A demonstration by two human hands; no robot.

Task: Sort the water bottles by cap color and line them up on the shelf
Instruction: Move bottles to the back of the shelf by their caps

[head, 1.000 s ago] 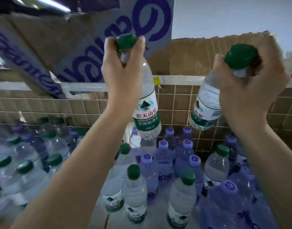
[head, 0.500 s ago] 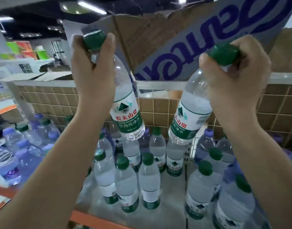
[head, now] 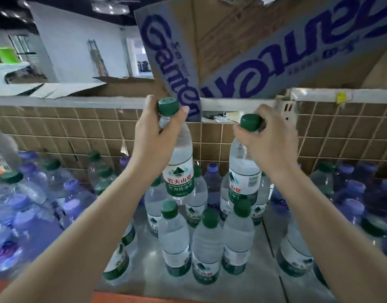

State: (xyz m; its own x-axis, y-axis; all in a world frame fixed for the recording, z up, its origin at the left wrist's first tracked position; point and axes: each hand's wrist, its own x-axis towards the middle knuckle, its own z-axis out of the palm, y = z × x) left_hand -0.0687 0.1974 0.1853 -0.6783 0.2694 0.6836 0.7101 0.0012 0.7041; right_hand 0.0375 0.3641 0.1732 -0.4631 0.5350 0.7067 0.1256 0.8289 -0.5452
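Both held bottles now lower, over green-capped cluster [head: 207, 235]. Left hand [head: 154, 136] grips green-capped bottle [head: 179, 165] at neck; right hand [head: 269, 138] grips second bottle [head: 244, 178]. Purple-capped bottles [head: 352, 193] remain mixed on shelf [head: 273, 278]; sorting partly done, I judge.

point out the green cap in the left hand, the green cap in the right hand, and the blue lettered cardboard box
left green cap [head: 168, 106], head view, cap top
right green cap [head: 250, 122], head view, cap side
cardboard box [head: 242, 53], head view, printed front panel

Stockroom: metal shelf [head: 144, 287] of bottled water [head: 206, 248], flattened cartons [head: 264, 68].
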